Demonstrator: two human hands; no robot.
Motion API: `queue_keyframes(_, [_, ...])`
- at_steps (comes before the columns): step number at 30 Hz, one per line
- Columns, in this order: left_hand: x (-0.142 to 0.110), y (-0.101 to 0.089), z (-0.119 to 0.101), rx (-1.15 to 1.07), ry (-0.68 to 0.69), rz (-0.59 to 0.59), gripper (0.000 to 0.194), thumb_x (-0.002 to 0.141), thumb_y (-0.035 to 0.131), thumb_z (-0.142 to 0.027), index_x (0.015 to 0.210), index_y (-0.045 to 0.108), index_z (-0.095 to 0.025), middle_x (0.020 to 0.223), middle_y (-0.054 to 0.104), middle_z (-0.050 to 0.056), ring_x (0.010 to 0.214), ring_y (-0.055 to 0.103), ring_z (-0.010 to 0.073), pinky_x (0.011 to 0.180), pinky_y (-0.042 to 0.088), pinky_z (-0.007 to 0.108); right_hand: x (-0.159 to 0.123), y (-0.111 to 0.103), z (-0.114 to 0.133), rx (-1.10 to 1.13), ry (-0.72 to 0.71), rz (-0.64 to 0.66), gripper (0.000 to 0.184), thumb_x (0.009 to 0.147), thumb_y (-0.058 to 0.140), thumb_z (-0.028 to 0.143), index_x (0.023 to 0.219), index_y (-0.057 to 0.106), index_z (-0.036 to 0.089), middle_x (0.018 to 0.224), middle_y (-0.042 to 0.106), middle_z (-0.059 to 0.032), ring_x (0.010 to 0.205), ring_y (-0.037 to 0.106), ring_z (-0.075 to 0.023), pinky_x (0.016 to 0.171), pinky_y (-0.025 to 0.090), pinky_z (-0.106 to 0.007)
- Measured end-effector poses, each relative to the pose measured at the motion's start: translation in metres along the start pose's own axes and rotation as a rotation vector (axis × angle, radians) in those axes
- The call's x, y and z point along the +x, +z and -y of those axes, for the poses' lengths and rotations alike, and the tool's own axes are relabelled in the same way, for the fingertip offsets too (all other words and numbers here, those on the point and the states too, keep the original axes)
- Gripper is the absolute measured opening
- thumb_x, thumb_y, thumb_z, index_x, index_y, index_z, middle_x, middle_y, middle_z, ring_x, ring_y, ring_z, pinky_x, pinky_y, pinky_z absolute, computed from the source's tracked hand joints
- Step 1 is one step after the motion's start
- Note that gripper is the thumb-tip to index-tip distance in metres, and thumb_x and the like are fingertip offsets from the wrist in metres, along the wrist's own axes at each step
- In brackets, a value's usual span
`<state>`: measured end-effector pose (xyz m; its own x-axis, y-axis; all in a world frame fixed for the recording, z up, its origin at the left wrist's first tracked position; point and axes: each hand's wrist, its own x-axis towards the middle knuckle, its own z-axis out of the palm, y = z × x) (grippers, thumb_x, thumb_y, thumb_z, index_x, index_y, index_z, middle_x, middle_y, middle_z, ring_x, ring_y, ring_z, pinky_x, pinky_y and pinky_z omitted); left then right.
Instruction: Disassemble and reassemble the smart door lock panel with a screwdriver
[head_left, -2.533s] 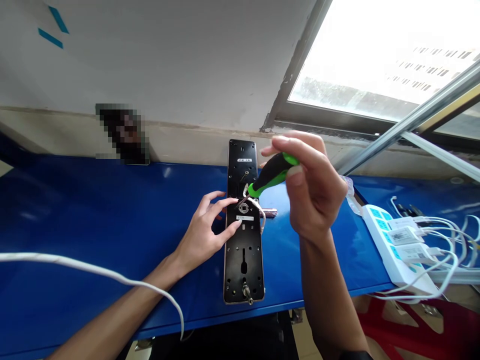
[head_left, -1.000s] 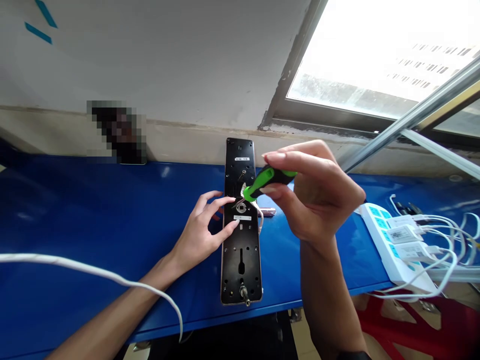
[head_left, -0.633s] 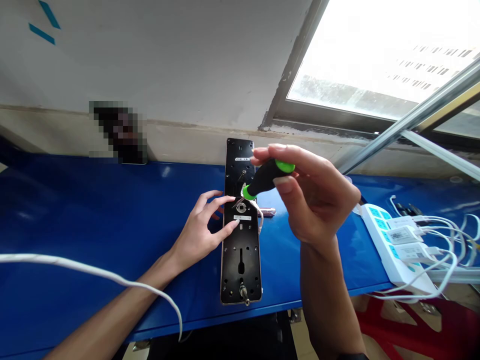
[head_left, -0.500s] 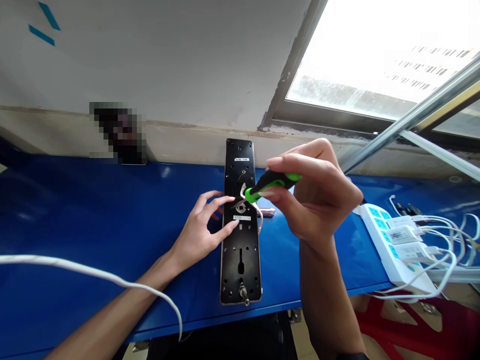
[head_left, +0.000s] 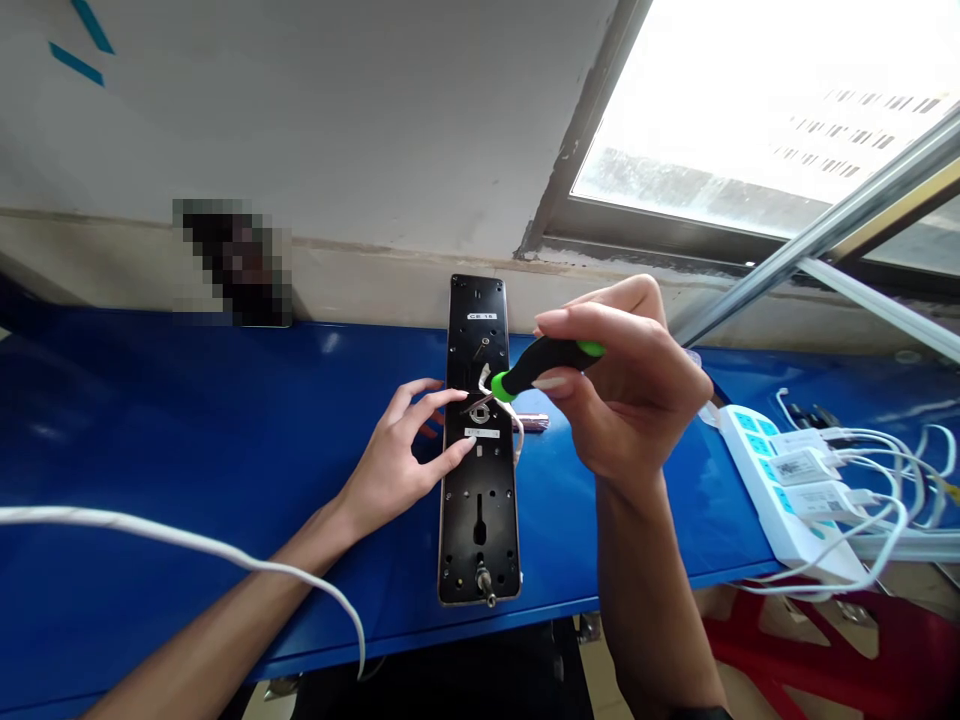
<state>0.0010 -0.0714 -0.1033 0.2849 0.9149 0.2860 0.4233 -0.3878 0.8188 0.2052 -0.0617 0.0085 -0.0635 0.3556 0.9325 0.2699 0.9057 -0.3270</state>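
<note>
A long black door-lock panel [head_left: 478, 530] lies face up on the blue table, its metal parts, screw holes and white labels showing. My left hand [head_left: 409, 440] rests at the panel's left side, fingers spread, with the index fingertip and thumb touching its face around a round fitting with a square hole [head_left: 480, 413]. Between the thumb and fingers of my right hand [head_left: 630, 380] is a black and green screwdriver [head_left: 544, 363], tilted. Its thin tip points down-left by that fitting, near my left index finger; exact contact is unclear. A white cable [head_left: 519, 430] comes out beside the fitting.
A pinkish metallic piece [head_left: 534, 422] lies just right of the panel. Farther right stands a white power strip [head_left: 799, 540] with several chargers and cables. A loose white cable [head_left: 225, 550] crosses over my left forearm. Wall and window rise behind the blue table [head_left: 187, 420].
The screwdriver's handle has turned a little in my right fingers, showing less green along its side. My left hand stays in place on the panel. The whole view has shifted slightly.
</note>
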Motion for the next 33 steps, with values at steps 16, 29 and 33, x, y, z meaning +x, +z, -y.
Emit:
queue_keyframes(16, [0.0006, 0.0005, 0.0003, -0.005, -0.005, 0.004, 0.047, 0.092, 0.073, -0.046, 0.137, 0.062, -0.036, 0.151, 0.047, 0.005, 0.11, 0.068, 0.0207, 0.1, 0.062, 0.042, -0.0025, 0.0037, -0.0013, 0.012, 0.058, 0.072, 0.034, 0.101, 0.055, 0.03, 0.13, 0.071, 0.035, 0.111, 0.071, -0.0045, 0.095, 0.071, -0.0235, 0.077, 0.065, -0.046])
queue_keyframes(29, [0.0, 0.0005, 0.0008, 0.002, 0.0, 0.005, 0.047, 0.092, 0.073, -0.045, 0.137, 0.061, -0.036, 0.151, 0.046, 0.004, 0.11, 0.068, 0.02, 0.099, 0.063, 0.041, -0.0039, 0.006, 0.0026, -0.001, 0.059, 0.088, 0.038, 0.104, 0.053, 0.024, 0.138, 0.065, 0.033, 0.118, 0.07, -0.0037, 0.102, 0.069, -0.0219, 0.082, 0.064, -0.042])
queue_keyframes(33, [0.0004, 0.0005, 0.0006, 0.005, 0.001, 0.002, 0.047, 0.092, 0.073, -0.045, 0.137, 0.062, -0.037, 0.15, 0.047, 0.003, 0.109, 0.069, 0.0193, 0.1, 0.063, 0.04, -0.005, 0.0055, -0.0017, 0.124, 0.089, 0.154, 0.043, 0.103, 0.052, 0.018, 0.143, 0.061, 0.031, 0.131, 0.07, -0.0027, 0.114, 0.071, -0.024, 0.091, 0.065, -0.044])
